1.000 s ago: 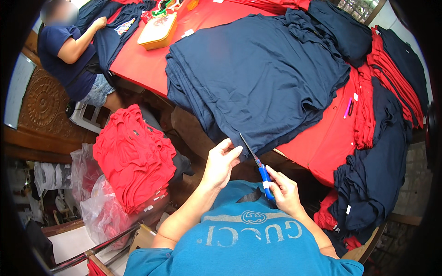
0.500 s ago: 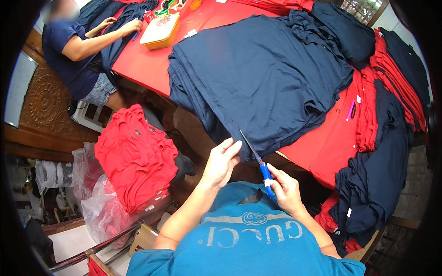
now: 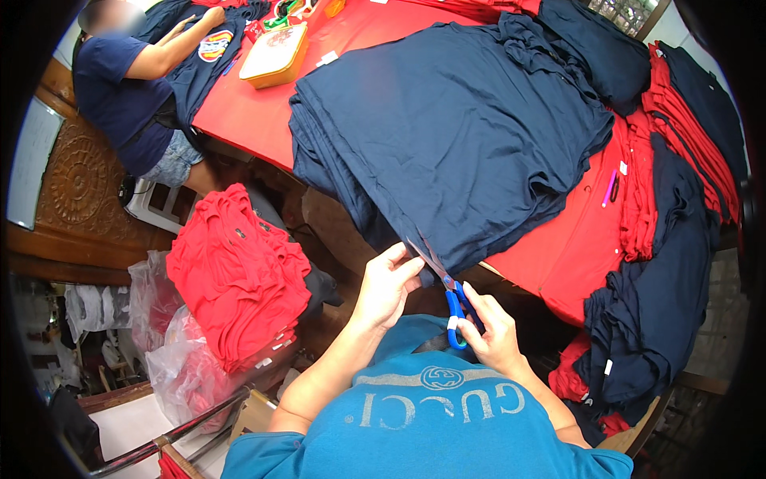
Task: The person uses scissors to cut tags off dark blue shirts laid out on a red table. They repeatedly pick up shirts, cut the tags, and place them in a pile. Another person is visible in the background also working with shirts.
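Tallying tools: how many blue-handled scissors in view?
1: scissors in the right hand, blades at the near edge of the navy cloth, beside the left hand. Others may be hidden.

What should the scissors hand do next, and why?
Maybe the right hand should slowly close the blue-handled metal scissors: their blades stand open at the edge of the layered navy cloth, and the left hand is very near them.

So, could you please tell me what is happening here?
The person's right hand holds blue scissors, blades slightly parted, at the near edge of a dark blue cloth. The left hand is at that edge beside the blades, seemingly pinching it. The cloth lies on a red table. At the far left, a co-worker handles a dark blue shirt with a print.
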The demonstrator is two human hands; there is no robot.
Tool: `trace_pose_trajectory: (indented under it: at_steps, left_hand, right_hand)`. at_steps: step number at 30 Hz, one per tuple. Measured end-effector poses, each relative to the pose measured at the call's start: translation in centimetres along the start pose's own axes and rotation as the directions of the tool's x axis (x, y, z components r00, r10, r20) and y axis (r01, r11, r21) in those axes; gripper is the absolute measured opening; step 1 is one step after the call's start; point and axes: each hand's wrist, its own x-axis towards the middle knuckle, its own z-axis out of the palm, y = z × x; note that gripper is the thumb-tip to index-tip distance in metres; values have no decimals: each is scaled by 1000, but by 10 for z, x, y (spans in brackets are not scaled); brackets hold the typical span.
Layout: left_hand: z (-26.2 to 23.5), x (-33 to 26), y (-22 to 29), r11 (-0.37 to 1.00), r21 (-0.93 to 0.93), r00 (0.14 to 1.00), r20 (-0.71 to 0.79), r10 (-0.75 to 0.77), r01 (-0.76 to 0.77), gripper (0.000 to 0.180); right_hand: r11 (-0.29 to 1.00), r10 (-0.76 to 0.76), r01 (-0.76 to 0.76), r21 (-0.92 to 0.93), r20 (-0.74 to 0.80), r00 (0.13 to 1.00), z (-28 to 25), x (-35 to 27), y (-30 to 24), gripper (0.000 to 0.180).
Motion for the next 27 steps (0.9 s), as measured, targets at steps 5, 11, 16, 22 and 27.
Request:
trace_pose_trajectory:
  at_steps: [5, 11, 16, 22, 27]
  left_hand:
    - [2, 0, 2, 1000, -21, 1000, -12, -11, 11, 24]
    - [-7, 4, 0, 1000, 10, 1000, 9, -24, 24, 28]
    - [-4, 4, 5, 997, 49, 997, 24, -68, 67, 37]
    - [-3, 12, 14, 996, -84, 999, -24, -29, 27, 33]
    - [-16, 18, 15, 996, 91, 1000, -4, 8, -8, 32]
  right_hand:
    - [997, 43, -42, 70, -21, 999, 4, -2, 6, 49]
    - [990, 109, -111, 85, 27, 994, 1, -1, 2, 48]
    - [985, 117, -121, 126, 37, 992, 3, 14, 1, 48]
    - [971, 160, -166, 174, 49, 986, 9, 14, 13, 47]
    - [988, 90, -94, 123, 41, 995, 5, 26, -3, 52]
